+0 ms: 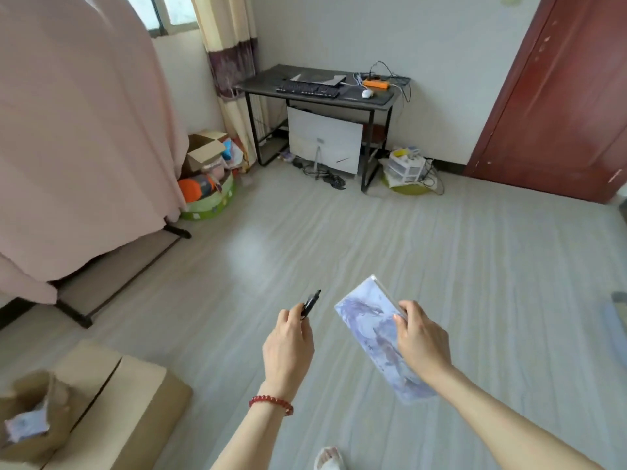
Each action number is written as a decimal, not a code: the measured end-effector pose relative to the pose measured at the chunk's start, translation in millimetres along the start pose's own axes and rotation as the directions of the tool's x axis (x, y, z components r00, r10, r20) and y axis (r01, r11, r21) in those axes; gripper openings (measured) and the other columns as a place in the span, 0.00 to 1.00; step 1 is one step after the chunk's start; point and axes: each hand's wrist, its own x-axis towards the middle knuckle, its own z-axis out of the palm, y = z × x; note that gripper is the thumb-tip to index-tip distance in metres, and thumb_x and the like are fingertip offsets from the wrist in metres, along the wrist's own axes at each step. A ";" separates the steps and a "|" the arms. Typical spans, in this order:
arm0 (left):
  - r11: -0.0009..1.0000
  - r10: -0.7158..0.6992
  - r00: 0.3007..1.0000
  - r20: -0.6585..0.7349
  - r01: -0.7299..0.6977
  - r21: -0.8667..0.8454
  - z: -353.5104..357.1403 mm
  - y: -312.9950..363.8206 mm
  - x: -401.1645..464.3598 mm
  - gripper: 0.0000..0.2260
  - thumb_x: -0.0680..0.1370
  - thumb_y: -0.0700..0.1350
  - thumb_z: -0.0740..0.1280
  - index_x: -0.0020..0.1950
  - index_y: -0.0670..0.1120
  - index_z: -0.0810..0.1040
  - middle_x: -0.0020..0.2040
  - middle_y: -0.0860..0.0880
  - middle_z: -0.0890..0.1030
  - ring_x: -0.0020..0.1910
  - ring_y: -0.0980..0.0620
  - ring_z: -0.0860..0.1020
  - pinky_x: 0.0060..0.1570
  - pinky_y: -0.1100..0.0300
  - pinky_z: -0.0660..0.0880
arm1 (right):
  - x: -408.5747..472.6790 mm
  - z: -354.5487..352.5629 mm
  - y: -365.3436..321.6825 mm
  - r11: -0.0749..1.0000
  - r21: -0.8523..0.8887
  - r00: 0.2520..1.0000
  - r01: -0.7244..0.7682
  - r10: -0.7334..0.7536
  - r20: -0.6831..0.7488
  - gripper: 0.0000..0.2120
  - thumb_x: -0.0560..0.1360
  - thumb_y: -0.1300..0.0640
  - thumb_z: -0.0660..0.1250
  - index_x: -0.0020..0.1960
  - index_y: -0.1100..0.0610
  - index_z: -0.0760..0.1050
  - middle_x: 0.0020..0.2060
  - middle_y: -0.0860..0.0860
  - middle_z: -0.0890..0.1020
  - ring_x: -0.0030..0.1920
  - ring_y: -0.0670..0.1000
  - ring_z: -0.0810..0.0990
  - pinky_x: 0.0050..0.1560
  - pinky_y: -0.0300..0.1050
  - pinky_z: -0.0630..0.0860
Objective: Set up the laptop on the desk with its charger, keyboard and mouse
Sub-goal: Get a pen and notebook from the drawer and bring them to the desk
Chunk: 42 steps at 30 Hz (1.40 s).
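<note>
The left hand point(287, 346) pinched a small black object point(311, 304), too blurred to identify, its tip sticking up past the fingers. Just right of it, the right hand point(422, 337) gripped a flat pale-blue printed sheet point(369, 320) by its right edge, thumb on top; the sheet tilted, its far end above the hand and its near end passing under the wrist.

Well beyond both hands, against the far wall, stood the desk point(261, 84). On it lay the keyboard point(307, 88), the laptop point(322, 79) just behind it, the white mouse point(367, 93) to the right, and an orange power strip point(376, 84) with cables behind the mouse. I could not make out a charger among them.

Down and left of the left hand sat an open box point(101, 395).
</note>
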 end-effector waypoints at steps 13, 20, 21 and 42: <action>0.990 -0.048 0.996 -0.080 0.037 -0.139 64.8 31.5 430.5 0.09 0.77 0.43 0.61 0.56 0.47 0.76 0.45 0.48 0.78 0.43 0.43 0.77 0.39 0.59 0.66 | 418.7 47.4 -81.1 0.991 0.127 0.996 -0.033 0.042 -0.072 0.06 0.78 0.57 0.57 0.53 0.58 0.69 0.45 0.53 0.80 0.43 0.60 0.78 0.38 0.46 0.65; 0.983 -0.100 0.990 -0.099 0.082 -0.165 73.1 46.1 667.9 0.09 0.76 0.41 0.61 0.54 0.44 0.77 0.44 0.46 0.78 0.43 0.46 0.75 0.41 0.58 0.67 | 665.4 82.3 -137.5 0.991 0.132 0.999 0.011 -0.005 -0.045 0.07 0.78 0.58 0.57 0.53 0.60 0.68 0.49 0.55 0.79 0.44 0.61 0.77 0.38 0.47 0.65; 0.984 -0.106 0.987 -0.121 0.086 -0.159 68.0 43.9 701.4 0.09 0.76 0.41 0.61 0.54 0.45 0.77 0.44 0.46 0.79 0.43 0.46 0.76 0.41 0.58 0.68 | 700.2 88.7 -152.2 0.988 0.149 0.999 0.030 -0.026 -0.033 0.07 0.78 0.58 0.57 0.53 0.60 0.68 0.50 0.55 0.79 0.44 0.61 0.77 0.38 0.47 0.65; 0.982 -0.080 0.993 -0.092 0.062 -0.181 137.7 5.3 1382.2 0.10 0.76 0.42 0.63 0.56 0.45 0.77 0.49 0.45 0.81 0.46 0.48 0.79 0.48 0.53 0.78 | 1310.2 228.2 -352.1 0.968 0.249 0.995 -0.007 0.030 -0.091 0.06 0.78 0.57 0.58 0.50 0.60 0.68 0.40 0.54 0.78 0.42 0.61 0.77 0.39 0.50 0.69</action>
